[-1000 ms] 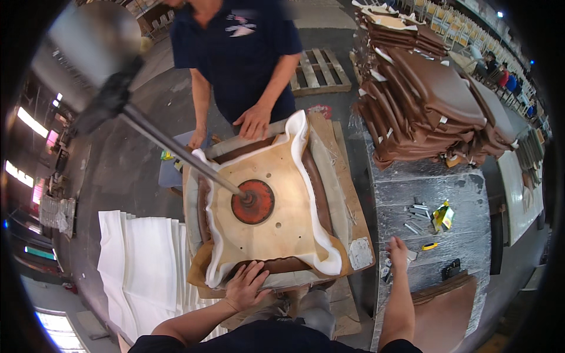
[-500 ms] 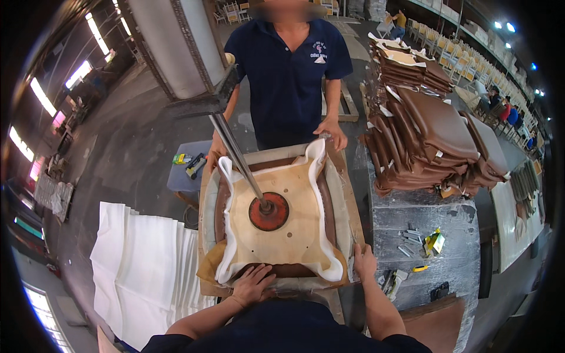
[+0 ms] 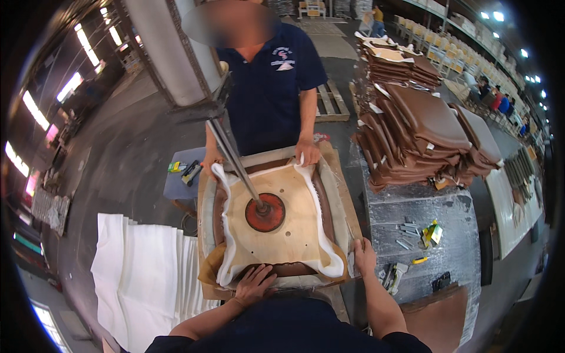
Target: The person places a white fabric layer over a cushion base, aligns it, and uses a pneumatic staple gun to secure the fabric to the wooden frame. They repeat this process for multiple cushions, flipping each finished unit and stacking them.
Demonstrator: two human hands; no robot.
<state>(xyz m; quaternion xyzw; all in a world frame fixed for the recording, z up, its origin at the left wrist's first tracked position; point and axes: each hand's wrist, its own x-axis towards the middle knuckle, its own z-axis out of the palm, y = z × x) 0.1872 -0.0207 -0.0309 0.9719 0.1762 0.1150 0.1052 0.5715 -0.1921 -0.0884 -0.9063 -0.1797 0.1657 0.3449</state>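
Observation:
A square plywood seat board (image 3: 276, 226) lies face down in a frame, with white foam (image 3: 226, 259) and brown cover (image 3: 213, 267) folded up around its edges. A red round pad (image 3: 265, 212) on a metal rod (image 3: 232, 156) presses on its middle. My left hand (image 3: 254, 283) rests on the near edge, fingers on the brown cover. My right hand (image 3: 365, 256) grips the near right corner of the seat. A co-worker in a dark blue shirt (image 3: 271, 88) stands opposite, a hand (image 3: 307, 154) on the far edge.
Stacks of brown upholstered seats (image 3: 424, 135) fill the right side. A grey table (image 3: 435, 235) to the right carries staples, small tools and a stapler (image 3: 393, 276). White foam sheets (image 3: 147, 276) lie at the lower left. A wooden pallet (image 3: 331, 103) lies behind the co-worker.
My right hand moved from the grey table to the seat's near right corner. My left hand stayed at the near edge. The view tilted up toward the co-worker.

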